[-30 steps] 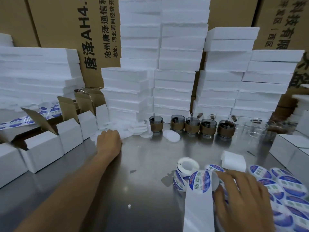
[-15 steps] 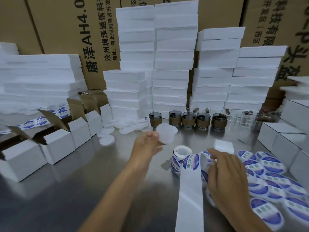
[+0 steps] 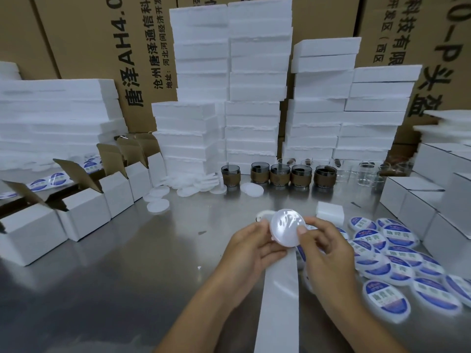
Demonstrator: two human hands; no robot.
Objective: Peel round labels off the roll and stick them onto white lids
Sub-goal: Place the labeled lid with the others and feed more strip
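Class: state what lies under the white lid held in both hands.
The white backing strip runs out below the lid; the label roll peeks out behind it. The roll's rest is hidden.

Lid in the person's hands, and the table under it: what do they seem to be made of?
Lid: probably white, slightly translucent plastic with a glossy face; bright glints of light show on it. Table: looks like brushed metal, perhaps stainless steel; its grey sheen carries blurred reflections of the boxes.

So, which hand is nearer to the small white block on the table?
Right. The right hand is just on the near side of the block; the left hand is farther left, beyond the lid that both hold.
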